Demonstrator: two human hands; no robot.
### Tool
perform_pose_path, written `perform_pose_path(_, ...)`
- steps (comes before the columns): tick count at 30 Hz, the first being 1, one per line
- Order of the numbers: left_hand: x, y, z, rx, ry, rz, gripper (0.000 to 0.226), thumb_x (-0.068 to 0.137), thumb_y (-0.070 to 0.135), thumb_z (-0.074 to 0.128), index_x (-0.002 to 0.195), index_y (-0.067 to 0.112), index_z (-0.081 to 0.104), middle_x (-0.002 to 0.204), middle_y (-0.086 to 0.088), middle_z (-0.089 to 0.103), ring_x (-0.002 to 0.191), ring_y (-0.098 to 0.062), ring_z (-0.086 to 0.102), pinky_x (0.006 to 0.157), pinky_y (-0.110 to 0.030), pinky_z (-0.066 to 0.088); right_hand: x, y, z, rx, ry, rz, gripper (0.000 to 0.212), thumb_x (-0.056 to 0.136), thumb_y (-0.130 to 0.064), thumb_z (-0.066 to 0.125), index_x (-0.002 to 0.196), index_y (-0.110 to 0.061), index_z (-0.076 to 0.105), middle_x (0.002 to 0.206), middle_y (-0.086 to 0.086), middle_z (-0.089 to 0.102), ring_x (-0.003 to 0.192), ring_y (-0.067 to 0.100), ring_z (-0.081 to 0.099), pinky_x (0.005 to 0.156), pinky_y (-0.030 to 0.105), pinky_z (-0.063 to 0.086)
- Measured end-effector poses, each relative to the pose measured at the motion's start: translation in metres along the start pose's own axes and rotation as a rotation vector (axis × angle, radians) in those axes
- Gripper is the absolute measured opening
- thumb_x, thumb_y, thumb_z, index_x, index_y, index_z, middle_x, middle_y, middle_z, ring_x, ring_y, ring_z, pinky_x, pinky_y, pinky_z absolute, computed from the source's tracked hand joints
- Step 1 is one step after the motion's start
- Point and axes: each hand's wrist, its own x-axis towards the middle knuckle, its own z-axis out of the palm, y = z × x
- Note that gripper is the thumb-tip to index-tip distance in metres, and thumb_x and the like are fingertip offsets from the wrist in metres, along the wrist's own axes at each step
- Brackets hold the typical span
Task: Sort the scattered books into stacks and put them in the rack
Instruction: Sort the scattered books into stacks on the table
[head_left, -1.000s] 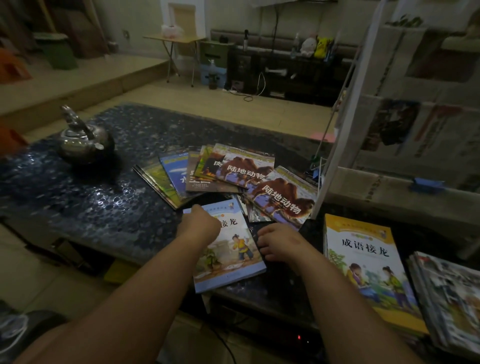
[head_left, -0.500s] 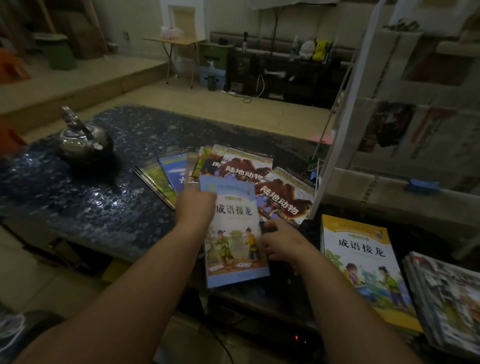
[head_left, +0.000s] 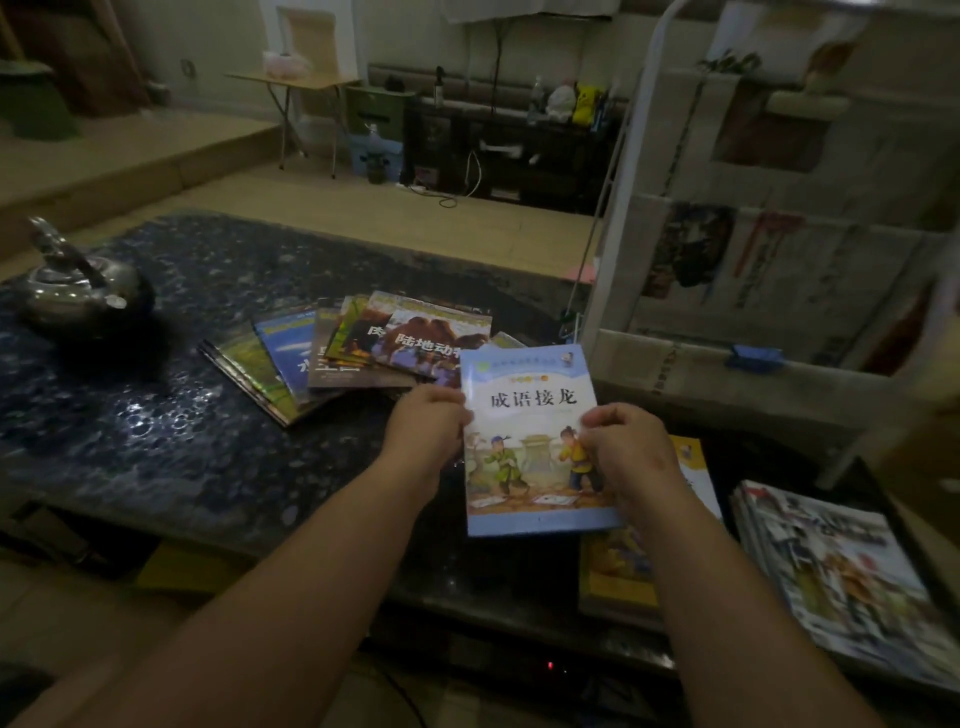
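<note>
I hold a light-blue book (head_left: 530, 415) lifted above the dark table (head_left: 156, 441). My left hand (head_left: 426, 431) grips its left edge and my right hand (head_left: 623, 447) grips its right edge. Beneath my right hand lies a yellow book (head_left: 618, 571) with the same title, mostly hidden. Several scattered books (head_left: 358, 348) fan out on the table beyond my hands. A stack of magazines (head_left: 841, 577) sits at the right. The white rack (head_left: 628, 197), lined with newspaper, stands at the right.
A metal kettle (head_left: 72, 286) stands on the table's far left. Behind the table are an open floor, a raised step, a folding table (head_left: 296, 83) and a dark cabinet (head_left: 514, 150). A blue clip (head_left: 753, 356) sits on the rack's lower shelf.
Both hands picked the light-blue book up off the table and carried it to the right, over the yellow book. The view shifted right as well.
</note>
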Motion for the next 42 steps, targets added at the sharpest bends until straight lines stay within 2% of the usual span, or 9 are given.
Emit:
perform_pose_path(9,-0.02,-0.027,0.063,0.277,-0.181,0.101,0.029,0.085,-0.013,0.056,0.087,0.016,0.06,0.098,-0.011,0.065,0.093,-0.03,0.064,0.077,-0.044,0.057,-0.006,0.024,-0.075,-0.4,0.064,0.016,0.016,0.092,-0.006,0.05,0.083,-0.009,0.063,0.089,0.013,0.062,0.084,0.03,0.059,0.079,0.047,0.056)
perform_pose_path(13,-0.024,-0.039,0.079,0.375,-0.166,0.17,0.022,0.085,-0.001,0.068,0.092,0.019,0.062,0.09,0.0,0.065,0.078,-0.02,0.06,0.065,-0.03,0.049,-0.001,0.036,-0.092,-0.516,0.068,0.08,0.008,0.094,-0.011,0.056,0.093,-0.009,0.064,0.088,0.007,0.057,0.088,0.027,0.057,0.084,0.045,0.055)
perform_pose_path(19,-0.025,-0.051,0.098,0.402,-0.215,0.122,0.035,0.079,-0.008,0.07,0.102,0.019,0.067,0.106,-0.004,0.068,0.098,-0.022,0.064,0.086,-0.039,0.057,0.01,0.05,-0.105,-0.59,0.01,0.181,0.014,0.088,-0.009,0.062,0.099,-0.007,0.071,0.104,0.009,0.067,0.096,0.026,0.062,0.079,0.032,0.052)
perform_pose_path(29,-0.023,-0.064,0.101,0.443,-0.236,0.128,0.04,0.083,-0.012,0.061,0.103,0.023,0.063,0.114,-0.003,0.066,0.102,-0.019,0.063,0.078,-0.03,0.057,0.007,0.049,-0.106,-0.63,-0.017,0.206,0.027,0.086,-0.01,0.062,0.112,-0.009,0.068,0.114,0.011,0.066,0.106,0.028,0.062,0.08,0.032,0.05)
perform_pose_path(33,-0.024,-0.064,0.101,0.466,-0.269,0.094,0.045,0.087,0.001,0.058,0.126,0.023,0.055,0.126,-0.003,0.061,0.107,-0.022,0.06,0.091,-0.041,0.054,0.002,0.044,-0.103,-0.671,-0.058,0.215,0.035,0.088,-0.013,0.062,0.123,-0.015,0.057,0.123,0.011,0.057,0.109,0.028,0.056,0.092,0.04,0.051)
perform_pose_path(36,-0.028,-0.062,0.102,0.45,-0.336,0.001,0.061,0.09,0.01,0.054,0.146,0.026,0.035,0.133,-0.007,0.055,0.108,-0.025,0.057,0.091,-0.04,0.052,-0.011,0.037,-0.106,-0.574,-0.186,0.223,0.054,0.093,-0.012,0.061,0.141,-0.023,0.037,0.127,0.012,0.046,0.088,0.018,0.052,0.073,0.03,0.051)
perform_pose_path(38,-0.028,-0.062,0.103,0.443,-0.365,-0.054,0.07,0.088,0.002,0.051,0.149,0.029,0.03,0.134,-0.01,0.054,0.108,-0.029,0.057,0.082,-0.038,0.053,-0.018,0.035,-0.106,-0.511,-0.25,0.235,0.066,0.095,-0.009,0.058,0.15,-0.023,0.024,0.114,0.009,0.046,0.07,0.012,0.042,0.065,0.026,0.048)
perform_pose_path(40,-0.027,-0.062,0.104,0.41,-0.399,-0.108,0.076,0.084,-0.008,0.048,0.149,0.03,0.032,0.133,-0.012,0.055,0.105,-0.031,0.059,0.077,-0.039,0.056,-0.018,0.035,-0.105,-0.425,-0.233,0.259,0.073,0.094,-0.009,0.06,0.152,-0.024,0.02,0.089,0.001,0.037,0.07,0.014,0.043,0.076,0.033,0.05)
perform_pose_path(42,-0.029,-0.061,0.104,0.383,-0.426,-0.135,0.077,0.084,-0.013,0.045,0.148,0.029,0.034,0.132,-0.011,0.055,0.104,-0.03,0.06,0.073,-0.038,0.056,-0.015,0.038,-0.103,-0.349,-0.229,0.29,0.078,0.091,-0.011,0.064,0.152,-0.027,0.02,0.086,0.0,0.035,0.075,0.017,0.045,0.076,0.037,0.049)
